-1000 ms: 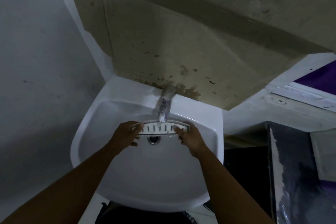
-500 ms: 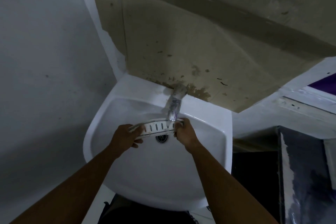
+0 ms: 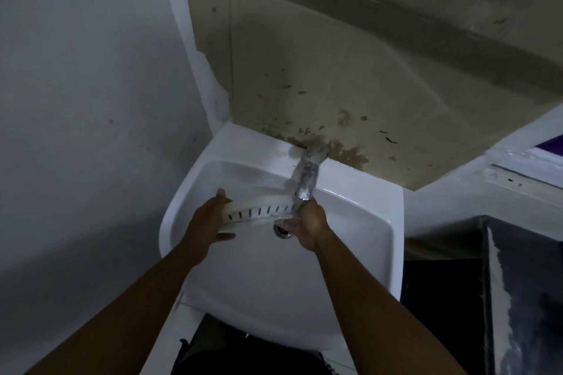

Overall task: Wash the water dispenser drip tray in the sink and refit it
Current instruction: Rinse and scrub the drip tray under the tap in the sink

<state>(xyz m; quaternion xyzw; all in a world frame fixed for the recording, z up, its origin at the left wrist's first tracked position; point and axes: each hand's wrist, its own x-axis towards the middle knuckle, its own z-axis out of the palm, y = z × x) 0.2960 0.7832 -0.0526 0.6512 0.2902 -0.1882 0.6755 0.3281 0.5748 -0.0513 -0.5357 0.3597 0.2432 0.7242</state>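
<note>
The white slotted drip tray (image 3: 259,210) was held in the sink (image 3: 393,253) bowl just under the tap (image 3: 306,183), its right end directly beneath the spout and its left end out to the tap's left. The left hand (image 3: 207,219) clasped that far end, fingers curled round it. The right hand (image 3: 310,222) gripped the end beneath the tap, fingers wrapped around it, above the drain (image 3: 281,230)

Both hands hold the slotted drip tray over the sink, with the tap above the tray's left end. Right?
Wrong end: the head view shows the tap over the right end of the drip tray, by the right hand. The left hand holds the other end, over the sink.
</note>
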